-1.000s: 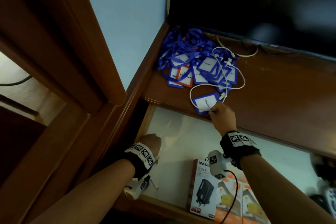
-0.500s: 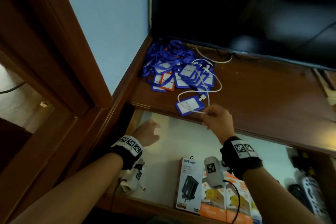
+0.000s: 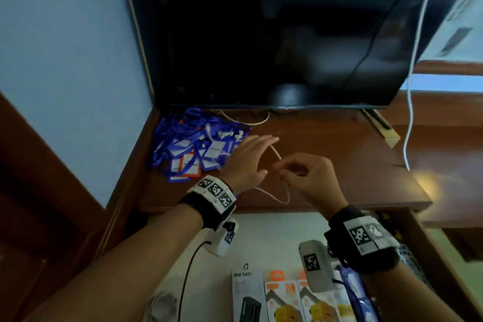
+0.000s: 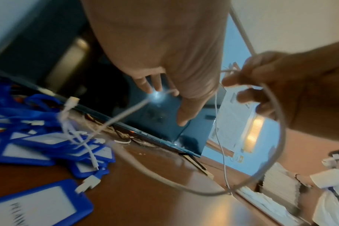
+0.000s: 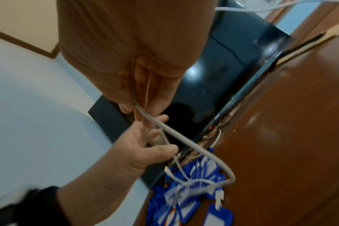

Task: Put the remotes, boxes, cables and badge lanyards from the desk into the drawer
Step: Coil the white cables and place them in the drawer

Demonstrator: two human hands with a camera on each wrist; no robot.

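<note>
Cable step: right hand (image 3: 308, 178) fingers pinch the white charging cable (image 3: 277, 197), left hand (image 3: 245, 162) fingers spread alongside its loop; next, likely coil it for the drawer (image 3: 261, 238).

A white cable (image 3: 281, 197) loops in the air above the brown worktop (image 3: 326, 162), one end trailing into a heap of blue badge lanyards (image 3: 193, 146) in the corner. Boxes (image 3: 285, 300) lie in the open drawer (image 3: 261, 240) below.
</note>
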